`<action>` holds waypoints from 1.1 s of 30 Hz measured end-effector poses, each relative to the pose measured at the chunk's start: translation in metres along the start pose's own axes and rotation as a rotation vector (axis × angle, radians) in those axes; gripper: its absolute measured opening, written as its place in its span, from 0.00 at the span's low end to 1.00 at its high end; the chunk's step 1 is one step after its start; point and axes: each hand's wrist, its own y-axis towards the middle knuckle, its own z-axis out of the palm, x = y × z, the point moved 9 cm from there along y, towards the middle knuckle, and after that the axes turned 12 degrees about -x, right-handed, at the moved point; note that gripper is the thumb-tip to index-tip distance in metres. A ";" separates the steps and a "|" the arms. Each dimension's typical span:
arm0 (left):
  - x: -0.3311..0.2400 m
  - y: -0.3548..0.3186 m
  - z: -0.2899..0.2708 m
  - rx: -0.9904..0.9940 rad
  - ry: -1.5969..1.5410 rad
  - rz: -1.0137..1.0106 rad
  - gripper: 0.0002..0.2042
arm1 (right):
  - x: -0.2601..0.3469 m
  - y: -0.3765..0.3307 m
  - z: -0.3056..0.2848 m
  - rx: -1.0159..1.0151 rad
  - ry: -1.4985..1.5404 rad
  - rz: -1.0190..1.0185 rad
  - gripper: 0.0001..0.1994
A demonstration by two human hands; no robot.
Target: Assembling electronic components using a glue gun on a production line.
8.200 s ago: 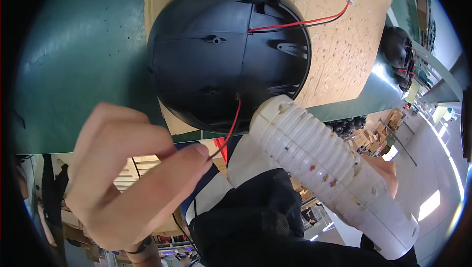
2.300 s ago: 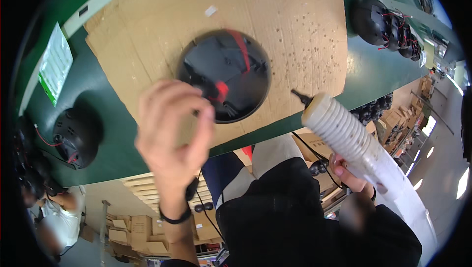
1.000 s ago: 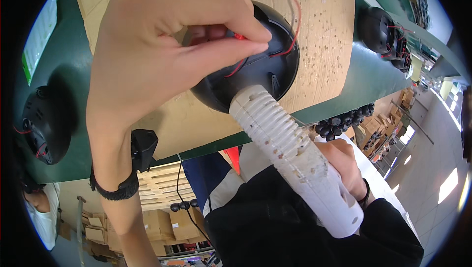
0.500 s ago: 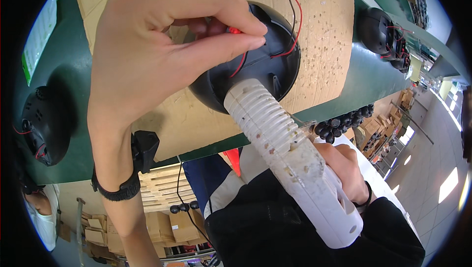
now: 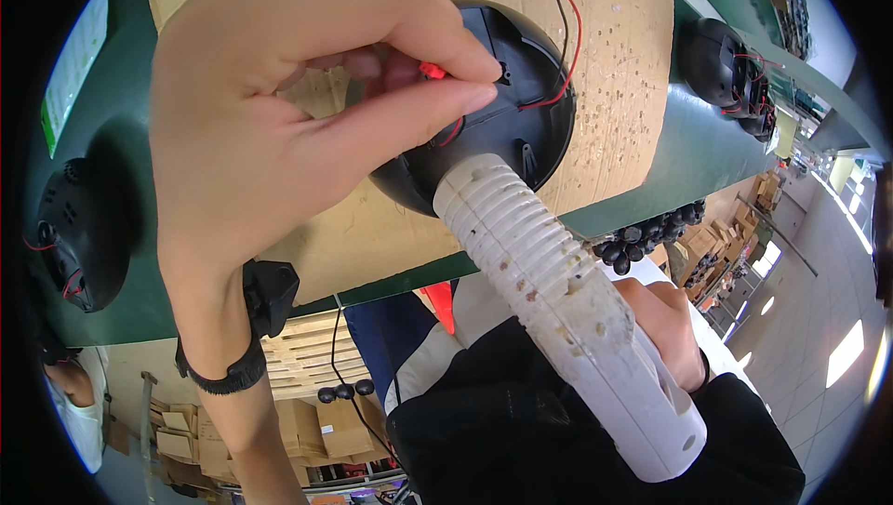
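Observation:
My left hand (image 5: 279,124) is closed in a pinch above a round black plastic housing (image 5: 535,147), thumb and index fingertips nearly meeting. A small red part (image 5: 433,69) shows inside the curled fingers, and a red wire runs out below the thumb; what lies right at the fingertips is hidden. Behind a white gun-like tool (image 5: 521,259) with a ribbed, residue-speckled barrel, my right hand (image 5: 665,324) is curled round its handle, mostly covered by the tool's body. The barrel's tip overlaps the housing's near edge. From the housing's right side rise red and black wires (image 5: 575,40).
Cardboard (image 5: 614,86) lies under the housing on a green table (image 5: 642,203). Another black housing (image 5: 88,235) stands at the left, and several wired ones (image 5: 712,59) at the far right. Below the table edge hang a black cable (image 5: 337,347) and a bunch of black balls (image 5: 642,240).
My left hand has shifted slightly left. The white tool and my right hand have moved a little right and down in the picture. The housing appears slightly further right.

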 end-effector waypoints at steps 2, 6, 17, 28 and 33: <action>-0.001 -0.003 -0.003 0.005 -0.004 -0.021 0.09 | -0.001 0.000 0.001 0.025 0.069 0.013 0.21; 0.002 -0.017 -0.015 -0.065 0.042 -0.098 0.11 | 0.002 -0.002 0.001 0.042 0.028 0.012 0.21; 0.000 -0.058 -0.033 -0.135 -0.058 -0.232 0.22 | 0.004 0.005 -0.005 0.042 0.082 0.017 0.23; -0.001 -0.059 -0.031 -0.167 -0.074 -0.205 0.24 | 0.002 0.005 -0.005 0.071 0.104 0.028 0.24; 0.006 -0.042 -0.027 -0.061 0.006 -0.325 0.16 | 0.001 0.004 -0.008 0.047 0.190 0.022 0.27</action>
